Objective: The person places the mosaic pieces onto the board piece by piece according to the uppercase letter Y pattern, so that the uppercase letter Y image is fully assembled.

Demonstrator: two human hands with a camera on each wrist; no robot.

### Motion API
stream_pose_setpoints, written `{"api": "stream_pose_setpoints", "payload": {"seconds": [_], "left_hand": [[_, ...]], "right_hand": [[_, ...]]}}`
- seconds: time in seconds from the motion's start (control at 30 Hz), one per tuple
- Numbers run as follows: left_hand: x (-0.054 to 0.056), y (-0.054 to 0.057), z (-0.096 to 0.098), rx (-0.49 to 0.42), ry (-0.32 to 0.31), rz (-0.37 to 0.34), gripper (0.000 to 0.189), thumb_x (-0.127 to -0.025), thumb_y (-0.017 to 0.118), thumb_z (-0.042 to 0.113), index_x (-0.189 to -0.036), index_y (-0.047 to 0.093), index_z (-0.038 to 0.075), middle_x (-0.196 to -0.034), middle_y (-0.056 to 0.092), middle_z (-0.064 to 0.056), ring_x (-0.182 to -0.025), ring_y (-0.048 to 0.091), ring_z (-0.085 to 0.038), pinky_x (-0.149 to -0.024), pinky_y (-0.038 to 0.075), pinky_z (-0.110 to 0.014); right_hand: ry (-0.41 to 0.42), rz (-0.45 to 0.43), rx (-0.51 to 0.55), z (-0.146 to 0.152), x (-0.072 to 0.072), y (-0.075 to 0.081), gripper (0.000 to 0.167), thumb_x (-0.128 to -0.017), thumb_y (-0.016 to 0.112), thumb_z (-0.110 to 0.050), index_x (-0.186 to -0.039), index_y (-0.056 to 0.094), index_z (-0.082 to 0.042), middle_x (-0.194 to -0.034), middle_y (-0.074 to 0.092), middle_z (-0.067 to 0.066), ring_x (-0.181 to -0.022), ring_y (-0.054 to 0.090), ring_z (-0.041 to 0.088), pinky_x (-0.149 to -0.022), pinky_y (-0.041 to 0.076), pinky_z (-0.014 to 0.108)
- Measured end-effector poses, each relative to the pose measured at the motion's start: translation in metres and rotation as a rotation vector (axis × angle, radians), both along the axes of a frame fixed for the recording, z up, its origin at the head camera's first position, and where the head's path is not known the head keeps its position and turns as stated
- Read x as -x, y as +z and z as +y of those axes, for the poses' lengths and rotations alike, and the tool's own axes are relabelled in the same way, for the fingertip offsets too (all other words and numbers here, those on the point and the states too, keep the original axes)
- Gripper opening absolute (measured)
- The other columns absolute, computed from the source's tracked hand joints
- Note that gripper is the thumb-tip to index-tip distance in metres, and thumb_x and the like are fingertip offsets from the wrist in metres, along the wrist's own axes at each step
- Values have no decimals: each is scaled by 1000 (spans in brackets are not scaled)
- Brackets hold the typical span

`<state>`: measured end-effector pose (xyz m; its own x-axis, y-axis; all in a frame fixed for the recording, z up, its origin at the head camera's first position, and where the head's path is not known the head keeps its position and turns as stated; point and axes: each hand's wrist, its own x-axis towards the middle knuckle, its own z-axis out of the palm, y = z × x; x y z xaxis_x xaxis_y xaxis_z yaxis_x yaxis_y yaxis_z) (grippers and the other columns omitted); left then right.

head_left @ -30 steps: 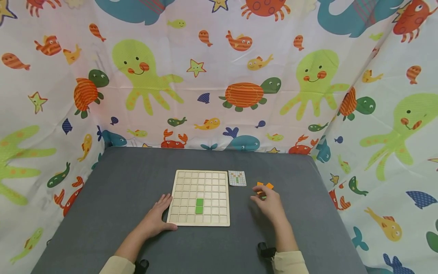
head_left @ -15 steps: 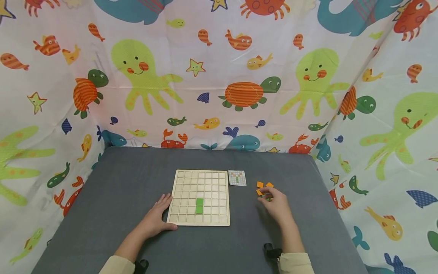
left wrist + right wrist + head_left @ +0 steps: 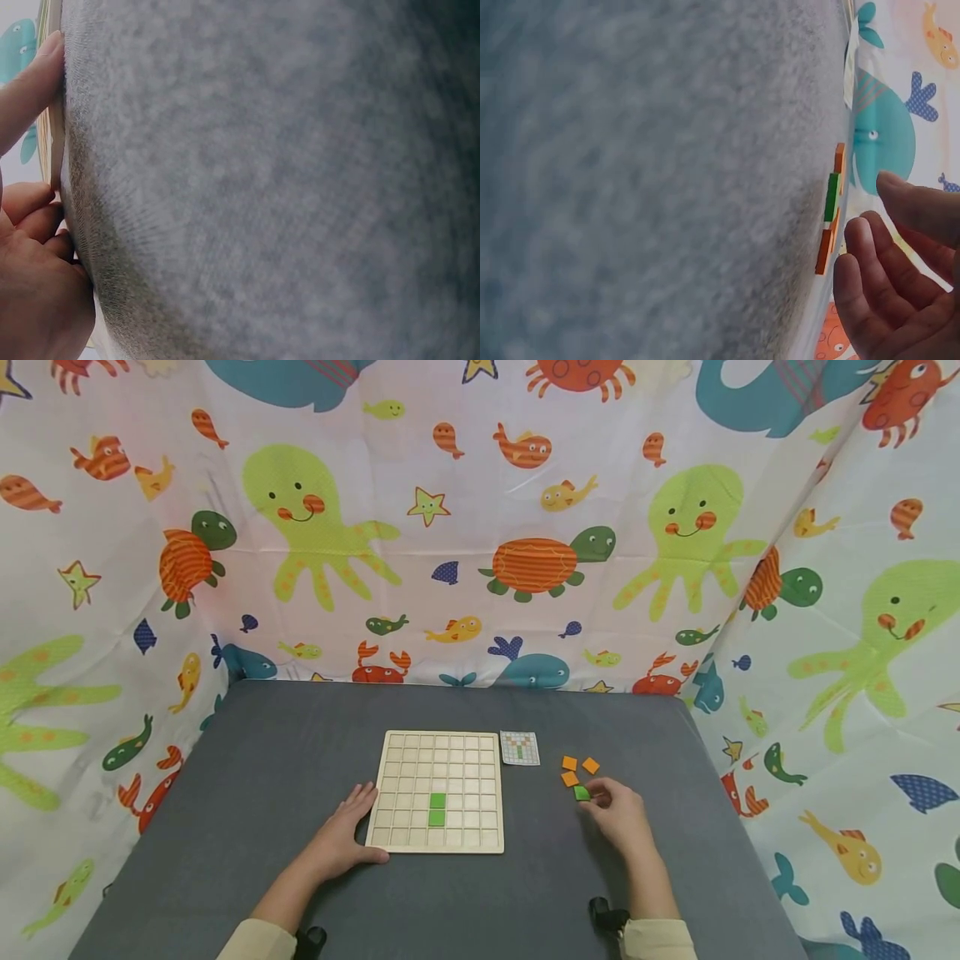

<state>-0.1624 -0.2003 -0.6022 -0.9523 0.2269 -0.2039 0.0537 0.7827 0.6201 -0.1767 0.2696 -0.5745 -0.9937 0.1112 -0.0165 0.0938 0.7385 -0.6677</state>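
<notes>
Green, one loose tile (image 3: 581, 793) lies just beside the loosely spread right hand (image 3: 622, 816); three orange tiles (image 3: 570, 779) lie ahead-left of that hand. Farther left, the spread left hand (image 3: 343, 833) touches the wooden board (image 3: 474, 827) at its near-left corner.

I can read no words, numbers or brands in any of my views. The only sign-like marking I find is on the small white card (image 3: 520, 748), just below and right of the frame's centre: a printed grid with a few coloured squares, too small to make out fully.
</notes>
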Motion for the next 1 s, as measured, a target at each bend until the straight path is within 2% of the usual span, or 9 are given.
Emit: {"api": "stream_pose_setpoints", "payload": {"seconds": [0.27,0.53,0.83,1.0], "left_hand": [[0,0,0,-5,-9,14,122,-66,93,42,-160,26,4,-168,20,-16,-156,10,-39,-125,14,-59],[0,0,0,4,-10,7,122,-66,93,41,-160,24,5,-168,19,-15,-156,9,-37,-125,13,-58],[0,1,1,0,-4,2,121,-66,93,40,-160,25,5,-168,19,-14,-157,10,-36,-125,13,-58],[0,1,1,3,-2,-1,122,-66,93,40,-160,25,5,-168,19,-14,-157,9,-37,-125,13,-58]], "right_hand": [[-36,-50,-21,3,2,-1,30,-85,80,-10,-112,71,-3,-101,75,12,-95,70,29,-81,57,48],[-52,-94,-40,2,13,-7,28,-84,81,-8,-111,72,-6,-104,74,12,-98,69,29,-85,57,49],[4,-119,-82,1,19,-5,36,-84,79,-3,-120,72,-8,-111,72,13,-103,68,30,-87,56,52],[48,-109,-121,-2,21,-4,34,-83,81,-5,-116,74,-8,-108,73,12,-99,68,28,-84,57,49]]}}
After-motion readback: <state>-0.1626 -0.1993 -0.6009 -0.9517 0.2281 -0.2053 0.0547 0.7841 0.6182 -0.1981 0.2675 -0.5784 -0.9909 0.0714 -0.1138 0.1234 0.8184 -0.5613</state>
